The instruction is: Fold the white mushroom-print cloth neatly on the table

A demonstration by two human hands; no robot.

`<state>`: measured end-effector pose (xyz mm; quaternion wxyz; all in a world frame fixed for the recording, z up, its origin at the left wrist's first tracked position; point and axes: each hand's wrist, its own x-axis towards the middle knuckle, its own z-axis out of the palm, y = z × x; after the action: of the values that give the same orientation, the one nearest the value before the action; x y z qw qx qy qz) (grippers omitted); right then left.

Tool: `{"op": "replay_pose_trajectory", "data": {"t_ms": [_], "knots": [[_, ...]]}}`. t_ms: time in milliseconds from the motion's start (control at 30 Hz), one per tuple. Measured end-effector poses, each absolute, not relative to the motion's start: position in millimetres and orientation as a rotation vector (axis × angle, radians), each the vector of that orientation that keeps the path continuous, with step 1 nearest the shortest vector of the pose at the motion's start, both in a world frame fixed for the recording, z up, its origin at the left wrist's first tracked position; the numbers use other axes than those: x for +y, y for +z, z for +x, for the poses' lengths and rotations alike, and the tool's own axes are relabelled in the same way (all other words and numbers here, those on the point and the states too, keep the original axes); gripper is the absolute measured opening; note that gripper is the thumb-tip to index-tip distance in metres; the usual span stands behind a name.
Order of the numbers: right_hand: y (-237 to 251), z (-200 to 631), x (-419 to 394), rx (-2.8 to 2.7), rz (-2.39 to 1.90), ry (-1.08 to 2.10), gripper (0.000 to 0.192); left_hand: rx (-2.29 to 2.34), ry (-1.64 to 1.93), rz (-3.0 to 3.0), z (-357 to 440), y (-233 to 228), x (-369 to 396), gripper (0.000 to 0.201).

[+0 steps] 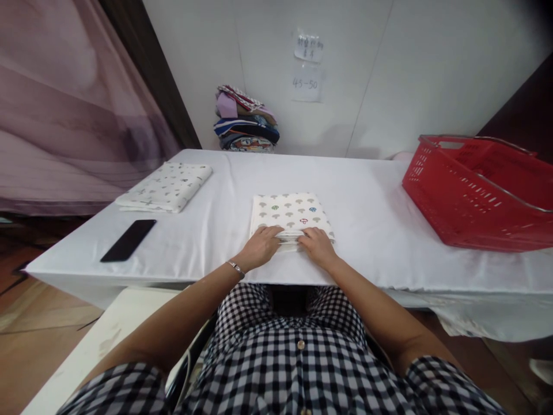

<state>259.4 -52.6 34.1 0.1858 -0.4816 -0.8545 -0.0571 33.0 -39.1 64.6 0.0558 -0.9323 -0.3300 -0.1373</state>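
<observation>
Tabletop (371,219) draped in plain white cloth, spanning most of the view, cloth hanging over the near edge. Folded mushroom-print cloth (290,214) lies near the middle, close to the near edge. Left hand (259,246) and right hand (317,246) sit side by side on its near edge, fingers curled down and pinching the layered fold; the hands are close but not touching. Bracelet (235,267) on the left wrist. Person wears a black-and-white checked garment.

At 10 o'clock from the cloth, a second folded printed cloth (166,185) lies flat. At 9 o'clock, near the tabletop's left front corner, a black phone (128,240) lies face down or screen dark, cannot tell which. At 3 o'clock, a red plastic basket (475,196) with metal handles stands on the tabletop. At 12 o'clock, past the far edge, a stack of folded fabrics (245,120) against a white panelled wall with two paper notes (307,66). Mauve curtain (64,104) at left. Wooden floor (38,334) below.
</observation>
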Motion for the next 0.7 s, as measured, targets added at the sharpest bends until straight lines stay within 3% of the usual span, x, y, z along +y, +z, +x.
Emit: {"op": "replay_pose_trajectory", "data": {"t_ms": [433,700], "knots": [[29,262,-55,-2.355,-1.313,-0.159,0.020,-1.130,-0.751,-2.672,28,42,-40,0.027],[32,262,-53,-2.366,-1.335,-0.104,0.020,-1.071,-0.633,-2.680,37,47,-47,0.027]]}}
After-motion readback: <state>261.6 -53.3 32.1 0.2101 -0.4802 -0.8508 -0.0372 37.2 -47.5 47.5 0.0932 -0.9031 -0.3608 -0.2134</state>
